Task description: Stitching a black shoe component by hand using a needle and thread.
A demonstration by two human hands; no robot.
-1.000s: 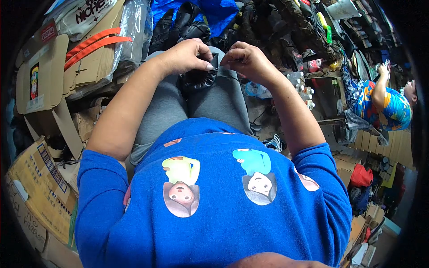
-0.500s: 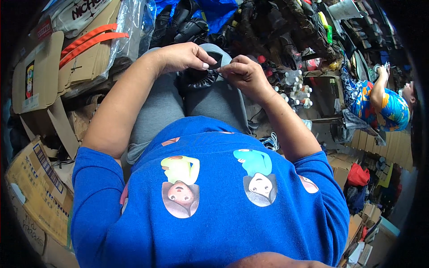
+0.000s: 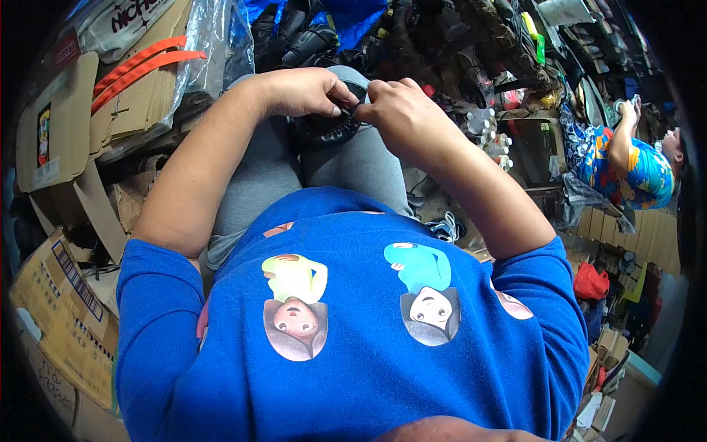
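On my lap, between my grey-clad thighs, rests a black shoe-like piece with a puckered, gathered edge. My left hand lies over its far left side, thumb and fingers closed on its upper edge. Facing it from the right, my right hand has its fingers pinched together close to my left fingertips, at the piece's right edge. Whatever is in that pinch is dark and too small to name. Both hands cover much of the piece's far part.
Black footwear is heaped beyond my knees. Cardboard boxes and flat cardboard with orange strips stand at left. Small bottles cluster to the right. Farther right sits another person in bright patterned clothes.
My right hand has turned over, showing more of its back, and its forearm and elbow have swung outward to the right. My left hand stays nearly in place on the black piece.
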